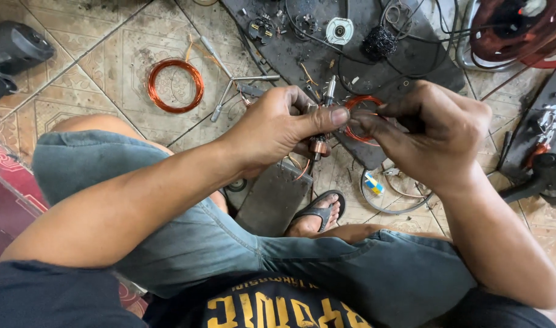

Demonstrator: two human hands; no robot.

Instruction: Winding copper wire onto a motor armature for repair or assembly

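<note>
Denim-clad knees (187, 243) sit closest, above a tiled floor (108, 54) where a copper wire coil (175, 85) lies at left. Further right, the left hand (272, 127) has its fingers clenched around a small motor armature (320, 143). Touching it, the right hand (433, 130) pinches a copper wire loop (358, 103).

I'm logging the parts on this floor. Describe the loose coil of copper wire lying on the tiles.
The copper wire coil is a thin round ring of many fine reddish-orange strands, bare and shiny. It lies flat on the patterned floor tiles, left of a three-armed metal wrench. A few loose ends stick up at its upper right. Neither hand touches it.
</note>
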